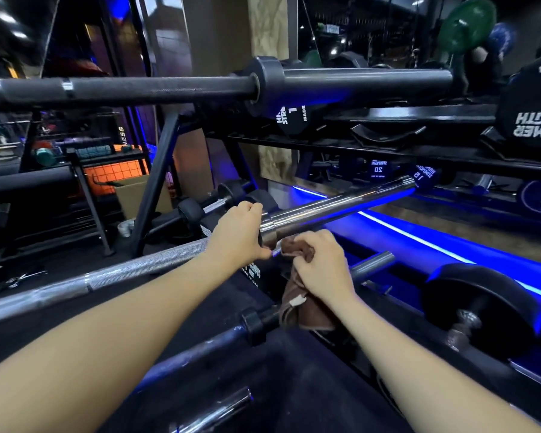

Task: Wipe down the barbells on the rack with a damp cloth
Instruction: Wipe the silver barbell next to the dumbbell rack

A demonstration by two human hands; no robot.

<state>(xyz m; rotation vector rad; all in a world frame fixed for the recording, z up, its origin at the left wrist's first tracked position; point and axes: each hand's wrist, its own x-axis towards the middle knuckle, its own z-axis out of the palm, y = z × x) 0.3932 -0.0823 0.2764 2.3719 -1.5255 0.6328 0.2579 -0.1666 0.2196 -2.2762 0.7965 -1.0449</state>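
A chrome barbell point(334, 206) runs from lower left to upper right across the middle of the view. My left hand point(236, 234) grips it at the collar where the knurled shaft meets the smooth sleeve. My right hand point(320, 267) holds a brown cloth point(297, 303) just below the collar; the cloth's top touches the bar and the rest hangs down. A black barbell point(169, 89) lies on the rack above. A dark bar point(200, 348) with a black collar lies lower, and the end of one more chrome bar point(214, 412) shows at the bottom.
Black rack frame point(156, 179) stands behind the bars. Dumbbells point(537, 114) sit on shelves at right, and a black weight plate point(478, 310) is at lower right. A blue light strip point(419, 239) glows along the floor. A cardboard box point(135, 195) and orange crate point(116, 173) are at left.
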